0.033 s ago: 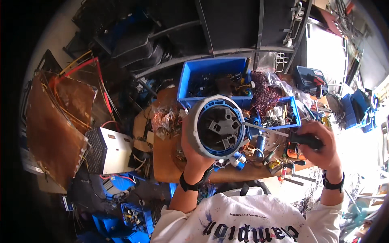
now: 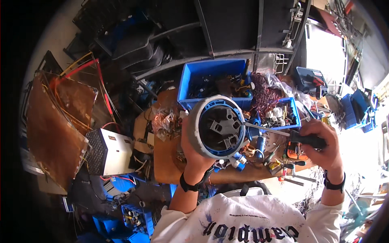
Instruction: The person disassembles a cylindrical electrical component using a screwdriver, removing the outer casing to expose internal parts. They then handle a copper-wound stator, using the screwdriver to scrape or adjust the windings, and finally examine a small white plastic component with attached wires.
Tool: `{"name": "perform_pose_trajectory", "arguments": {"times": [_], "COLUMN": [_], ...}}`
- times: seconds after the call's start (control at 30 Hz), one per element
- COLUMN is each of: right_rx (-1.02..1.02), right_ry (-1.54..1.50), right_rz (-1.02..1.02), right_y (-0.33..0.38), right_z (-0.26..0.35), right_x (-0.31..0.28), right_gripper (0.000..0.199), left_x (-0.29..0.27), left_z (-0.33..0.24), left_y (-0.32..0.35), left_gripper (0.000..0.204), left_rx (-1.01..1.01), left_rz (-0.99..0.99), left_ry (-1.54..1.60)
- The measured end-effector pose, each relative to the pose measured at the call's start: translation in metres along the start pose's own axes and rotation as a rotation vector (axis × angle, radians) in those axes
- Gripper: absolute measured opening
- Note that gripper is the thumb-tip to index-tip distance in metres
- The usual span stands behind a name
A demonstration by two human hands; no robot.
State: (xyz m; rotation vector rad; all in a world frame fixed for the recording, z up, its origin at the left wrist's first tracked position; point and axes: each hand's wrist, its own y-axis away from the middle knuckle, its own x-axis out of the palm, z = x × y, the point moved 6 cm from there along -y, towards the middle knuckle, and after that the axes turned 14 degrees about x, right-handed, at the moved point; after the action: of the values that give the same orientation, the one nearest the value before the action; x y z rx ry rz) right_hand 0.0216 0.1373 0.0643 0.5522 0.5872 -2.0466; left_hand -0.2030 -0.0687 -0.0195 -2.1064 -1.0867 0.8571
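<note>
Item 1. Left hand (image 2: 193,152): closed around the rim of a round grey housing (image 2: 216,126), cupping it from below at 7 o'clock and tilting its open face toward the person, seemingly so that the dark inner fittings inside the blue ring can be seen and reached.

Item 2. Right hand (image 2: 322,143): at 3 o'clock of the housing, fist wrapped round the black handle of a screwdriver (image 2: 283,133); the shaft lies nearly level, its tip entering the housing's open face.

Item 3. Wooden worktop (image 2: 170,162): beneath both hands, strewn with small parts and tools.

Item 4. Small blue tray (image 2: 292,115): at 2 o'clock, beyond the shaft, holding loose components.

Item 5. Large blue bin (image 2: 194,77): at 12 o'clock, farthest, against the dark shelving.
</note>
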Motion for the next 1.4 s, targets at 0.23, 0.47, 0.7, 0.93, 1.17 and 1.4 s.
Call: {"name": "perform_pose_trajectory", "arguments": {"times": [0.23, 0.47, 0.7, 0.93, 1.17, 1.4], "right_rx": [-0.099, -0.034, 0.059, -0.24, -0.36, -0.652], "right_ry": [-0.035, -0.549, -0.305, -0.406, -0.425, -0.707], "right_rz": [-0.23, -0.442, -1.334, -1.281, -0.854, -0.7], "right_y": [0.01, -0.043, -0.108, -0.039, 0.039, 0.084], "right_z": [0.043, 0.03, -0.07, 0.001, 0.084, 0.116], "right_x": [-0.024, -0.046, -0.105, -0.09, -0.052, 0.004], "right_gripper": [0.031, 0.055, 0.044, 0.033, 0.056, 0.085], "left_x": [-0.011, -0.001, 0.017, 0.013, 0.01, 0.024], "left_z": [-0.019, -0.017, -0.021, -0.036, -0.044, -0.049], "left_y": [-0.008, -0.002, -0.008, -0.016, -0.002, 0.009], "left_gripper": [0.086, 0.093, 0.103, 0.095, 0.098, 0.098], "left_rx": [0.144, 0.111, 0.185, 0.191, 0.181, -0.059], "left_rz": [-0.047, -0.105, -0.124, -0.132, -0.099, -0.175], "left_ry": [-0.112, 0.018, -0.028, -0.014, 0.134, 0.424]}}
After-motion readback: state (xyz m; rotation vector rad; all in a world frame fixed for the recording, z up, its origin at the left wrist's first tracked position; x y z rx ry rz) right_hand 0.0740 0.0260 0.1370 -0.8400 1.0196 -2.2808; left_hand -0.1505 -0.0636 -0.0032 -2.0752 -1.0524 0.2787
